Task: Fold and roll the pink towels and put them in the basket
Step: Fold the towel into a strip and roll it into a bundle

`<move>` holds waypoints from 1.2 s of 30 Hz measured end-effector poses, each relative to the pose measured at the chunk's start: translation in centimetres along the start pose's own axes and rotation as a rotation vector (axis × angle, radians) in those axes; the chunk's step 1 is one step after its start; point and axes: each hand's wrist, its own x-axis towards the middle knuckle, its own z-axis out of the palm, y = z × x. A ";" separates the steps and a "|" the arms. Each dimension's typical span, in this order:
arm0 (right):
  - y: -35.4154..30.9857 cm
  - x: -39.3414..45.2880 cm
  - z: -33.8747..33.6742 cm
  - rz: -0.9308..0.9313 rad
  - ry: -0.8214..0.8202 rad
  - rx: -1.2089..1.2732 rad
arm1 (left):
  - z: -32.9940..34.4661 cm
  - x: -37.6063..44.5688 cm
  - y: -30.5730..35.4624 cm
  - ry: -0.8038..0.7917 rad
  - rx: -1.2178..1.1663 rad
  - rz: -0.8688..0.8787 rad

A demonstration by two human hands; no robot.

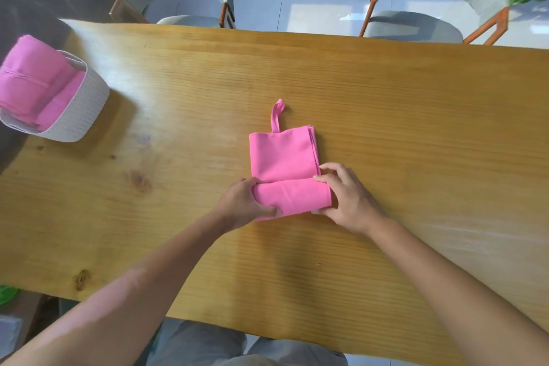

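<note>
Two rolled towels [32,80], white basket [80,110]

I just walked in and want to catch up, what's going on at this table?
A person is rolling a folded pink towel on the wooden table. The left hand and right hand each grip an end of the rolled part nearest them; the far part lies flat, its hanging loop pointing away. At the table's far left, a white woven basket already holds rolled pink towels.
</note>
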 end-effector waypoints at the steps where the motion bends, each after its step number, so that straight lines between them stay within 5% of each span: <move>1: 0.1 0.5 -0.3 0.018 -0.037 0.023 | -0.3 0.0 0.0 -0.016 -0.089 -0.030; 6: 0.3 3.4 -1.9 0.188 -0.186 0.182 | -0.1 -0.2 0.3 0.016 -0.321 -0.161; 12: -0.5 6.4 -2.2 0.318 -0.257 0.152 | 0.0 -0.3 1.2 0.243 -0.433 -0.263; 15: -1.0 8.1 -1.8 0.388 -0.290 0.071 | 0.0 0.2 2.6 0.404 -0.080 -0.126; 18: -1.2 9.2 -1.3 0.466 -0.286 0.038 | 0.8 0.8 3.5 0.566 0.591 0.271; 21: -1.6 9.9 -1.2 0.541 -0.225 0.074 | 2.1 0.9 3.3 0.556 0.748 0.503; 24: -1.8 10.2 -1.3 0.587 -0.155 0.110 | 2.6 1.0 2.2 0.474 0.837 0.456; 29: -2.3 8.9 -1.5 0.296 0.113 0.105 | 2.5 2.3 2.0 0.384 0.896 0.378; 32: -1.8 8.3 -2.1 -0.009 0.018 -0.027 | 1.1 3.9 2.3 0.325 0.881 0.359; 36: -1.4 9.2 -1.8 -0.062 -0.023 -0.146 | -1.4 6.3 2.4 0.251 0.811 0.381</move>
